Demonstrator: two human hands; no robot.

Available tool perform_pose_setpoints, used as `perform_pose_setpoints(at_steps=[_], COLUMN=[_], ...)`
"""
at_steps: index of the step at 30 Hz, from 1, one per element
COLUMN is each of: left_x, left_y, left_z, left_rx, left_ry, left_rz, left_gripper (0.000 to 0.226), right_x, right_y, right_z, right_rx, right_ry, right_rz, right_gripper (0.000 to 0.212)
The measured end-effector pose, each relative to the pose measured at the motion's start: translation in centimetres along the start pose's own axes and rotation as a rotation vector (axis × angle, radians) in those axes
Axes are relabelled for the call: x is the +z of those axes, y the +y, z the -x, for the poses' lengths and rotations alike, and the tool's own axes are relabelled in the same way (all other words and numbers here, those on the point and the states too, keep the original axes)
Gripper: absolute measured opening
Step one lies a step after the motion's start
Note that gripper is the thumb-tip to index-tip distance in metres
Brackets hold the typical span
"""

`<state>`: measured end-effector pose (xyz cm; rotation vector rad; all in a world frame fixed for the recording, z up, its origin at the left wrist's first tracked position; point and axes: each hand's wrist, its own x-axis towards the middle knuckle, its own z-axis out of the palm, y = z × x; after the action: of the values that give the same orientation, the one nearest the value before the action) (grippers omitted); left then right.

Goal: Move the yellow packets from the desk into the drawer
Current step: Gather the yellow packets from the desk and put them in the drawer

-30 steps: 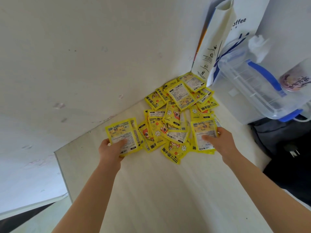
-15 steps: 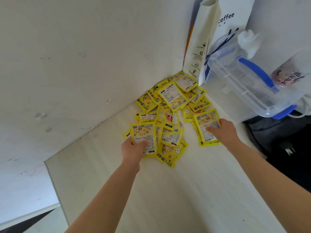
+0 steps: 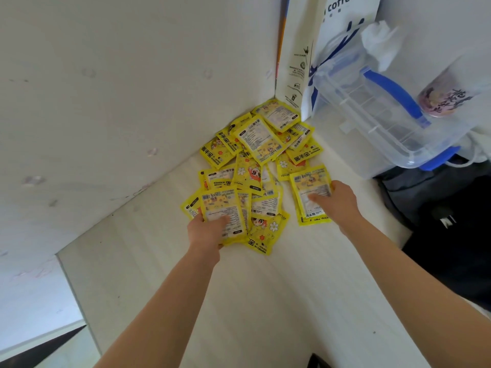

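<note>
Fingers of both the left hand (image 3: 206, 231) and right hand (image 3: 336, 199) pinch yellow "HAND WARMER" packets (image 3: 256, 140).

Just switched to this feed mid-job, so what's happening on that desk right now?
A person is gathering yellow packets piled in the desk corner. The left hand grips a packet at the pile's near edge, and the right hand holds another off to the right. Most packets lie loose on the desk. No drawer is in view.
</note>
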<state>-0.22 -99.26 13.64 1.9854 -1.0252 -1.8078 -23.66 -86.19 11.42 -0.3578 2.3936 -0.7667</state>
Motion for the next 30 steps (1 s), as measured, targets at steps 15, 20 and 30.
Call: perform_pose_setpoints(at_steps=[15, 20, 30], left_x=[-7.3, -10.6, -16.9], left_y=[-4.8, -7.9, -15.7], left_z=[4.7, 7.8, 13.8], left_rx=[0.05, 0.052, 0.185], left_ry=[-0.108, -0.173, -0.3], left_rz=[0.194, 0.248, 0.183], left_gripper=[0.033, 0.033, 0.024], right_x=[-1.0, 0.1, 3.0], right_y=[5.1, 7.1, 10.6], right_z=[12.2, 18.5, 31.8], right_rx=[0.105, 0.151, 0.225], right_ry=[-0.076, -0.121, -0.141], right_rz=[-0.521, -0.661, -0.904], right_gripper=[0.024, 0.032, 0.026])
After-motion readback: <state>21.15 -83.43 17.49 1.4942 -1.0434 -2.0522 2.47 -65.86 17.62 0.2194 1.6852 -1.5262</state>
